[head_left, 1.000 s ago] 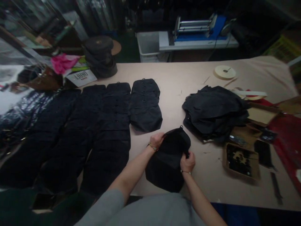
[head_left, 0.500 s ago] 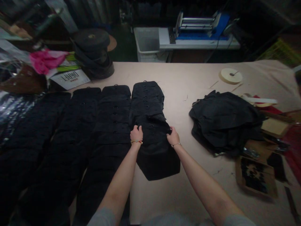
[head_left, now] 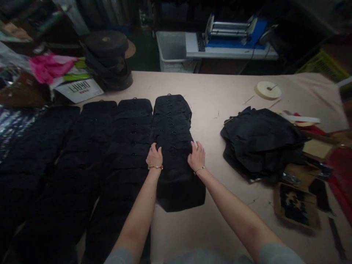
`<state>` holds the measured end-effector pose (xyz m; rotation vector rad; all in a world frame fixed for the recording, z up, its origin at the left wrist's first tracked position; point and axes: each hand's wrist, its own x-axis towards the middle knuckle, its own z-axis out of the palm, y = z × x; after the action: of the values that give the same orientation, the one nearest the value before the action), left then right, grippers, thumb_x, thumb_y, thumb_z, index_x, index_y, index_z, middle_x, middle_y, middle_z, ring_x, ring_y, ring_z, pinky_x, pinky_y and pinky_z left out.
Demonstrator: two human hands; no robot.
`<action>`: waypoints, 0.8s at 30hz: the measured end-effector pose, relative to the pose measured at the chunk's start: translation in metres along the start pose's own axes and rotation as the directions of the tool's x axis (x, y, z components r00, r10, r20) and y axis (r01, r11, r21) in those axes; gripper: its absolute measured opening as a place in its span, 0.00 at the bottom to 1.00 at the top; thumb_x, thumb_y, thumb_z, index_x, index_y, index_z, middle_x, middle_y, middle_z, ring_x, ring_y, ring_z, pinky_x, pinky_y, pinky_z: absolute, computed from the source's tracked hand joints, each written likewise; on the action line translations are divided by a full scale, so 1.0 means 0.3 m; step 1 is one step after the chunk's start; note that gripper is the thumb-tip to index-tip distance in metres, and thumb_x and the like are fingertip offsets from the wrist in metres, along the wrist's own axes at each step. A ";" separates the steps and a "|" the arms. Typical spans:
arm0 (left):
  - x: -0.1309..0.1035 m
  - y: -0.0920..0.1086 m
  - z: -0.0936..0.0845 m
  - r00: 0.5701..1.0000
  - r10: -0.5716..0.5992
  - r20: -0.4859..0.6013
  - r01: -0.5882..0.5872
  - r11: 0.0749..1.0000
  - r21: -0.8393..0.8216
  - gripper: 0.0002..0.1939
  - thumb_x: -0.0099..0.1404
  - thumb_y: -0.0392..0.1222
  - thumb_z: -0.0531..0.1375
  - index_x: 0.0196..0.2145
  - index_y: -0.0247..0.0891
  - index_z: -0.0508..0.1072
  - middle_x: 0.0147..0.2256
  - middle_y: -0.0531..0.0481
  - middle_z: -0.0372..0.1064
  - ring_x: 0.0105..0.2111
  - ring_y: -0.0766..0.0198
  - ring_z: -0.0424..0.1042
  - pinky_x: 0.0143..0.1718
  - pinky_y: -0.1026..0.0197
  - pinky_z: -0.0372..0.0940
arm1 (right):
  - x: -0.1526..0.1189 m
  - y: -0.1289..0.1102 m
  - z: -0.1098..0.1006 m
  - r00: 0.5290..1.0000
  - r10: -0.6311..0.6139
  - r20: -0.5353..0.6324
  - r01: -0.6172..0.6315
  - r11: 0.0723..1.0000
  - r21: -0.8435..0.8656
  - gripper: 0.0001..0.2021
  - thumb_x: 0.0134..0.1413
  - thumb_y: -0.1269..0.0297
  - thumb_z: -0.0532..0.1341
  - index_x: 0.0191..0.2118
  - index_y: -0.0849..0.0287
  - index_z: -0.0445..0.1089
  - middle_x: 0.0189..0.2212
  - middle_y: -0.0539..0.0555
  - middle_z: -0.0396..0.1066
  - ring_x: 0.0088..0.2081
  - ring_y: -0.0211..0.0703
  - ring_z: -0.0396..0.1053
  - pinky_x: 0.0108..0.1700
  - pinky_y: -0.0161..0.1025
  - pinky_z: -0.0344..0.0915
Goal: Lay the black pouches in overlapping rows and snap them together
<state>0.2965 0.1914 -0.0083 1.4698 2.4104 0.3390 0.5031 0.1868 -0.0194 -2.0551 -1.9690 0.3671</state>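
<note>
A black fabric piece point(head_left: 178, 187) with small metal rings down its middle lies on the table, topping a column of overlapping similar pieces point(head_left: 172, 104). At its left edge is my left hand point(head_left: 154, 156), thumb and forefinger apart, touching the cloth. My right hand point(head_left: 196, 156) rests along the right edge with its fingers spread. Neither hand appears to grip the fabric. To the left run more columns of overlapping black pieces point(head_left: 134, 143), also with rings.
A heap of black fabric point(head_left: 264, 143) lies to the right, beside a box of small dark parts point(head_left: 297, 205). Farther back are a cream tape roll point(head_left: 268, 90), dark strap rolls point(head_left: 107, 58) and pink cloth point(head_left: 51, 68). A blue machine point(head_left: 233, 33) stands beyond the table.
Both hands have let go of the fabric edges and opened. The top piece has come down flat, its lower end shifted slightly left, and its ring now lines up with the others.
</note>
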 end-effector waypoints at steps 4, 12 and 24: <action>-0.067 0.055 -0.001 0.964 0.262 -0.054 -0.257 0.963 0.085 0.32 0.68 0.53 0.50 0.65 0.40 0.53 0.65 0.36 0.48 0.63 0.45 0.50 0.59 0.45 0.53 | 0.017 -0.004 0.037 0.962 -0.262 0.074 0.264 0.964 -0.024 0.32 0.60 0.57 0.54 0.67 0.60 0.47 0.69 0.61 0.36 0.68 0.56 0.31 0.64 0.59 0.33; -0.143 0.027 0.123 0.862 0.484 0.152 -0.504 0.848 0.161 0.33 0.66 0.56 0.50 0.65 0.41 0.55 0.64 0.38 0.50 0.66 0.50 0.43 0.63 0.43 0.44 | 0.025 0.037 0.072 0.938 -0.246 0.244 0.259 0.966 -0.019 0.38 0.57 0.46 0.55 0.68 0.58 0.46 0.69 0.62 0.38 0.68 0.57 0.36 0.64 0.58 0.34; -0.392 0.130 0.088 0.890 0.455 -0.039 -0.456 0.880 -0.130 0.25 0.67 0.52 0.44 0.51 0.41 0.71 0.58 0.43 0.62 0.61 0.54 0.57 0.63 0.50 0.51 | 0.090 0.715 -0.547 0.995 0.056 -0.088 -0.072 0.978 -0.196 0.22 0.56 0.61 0.61 0.55 0.62 0.66 0.59 0.65 0.61 0.59 0.57 0.57 0.61 0.57 0.44</action>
<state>0.3894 0.1052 -0.0042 1.9615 1.9712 0.5985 0.7636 0.2022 0.0552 -2.2201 -1.9646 0.0991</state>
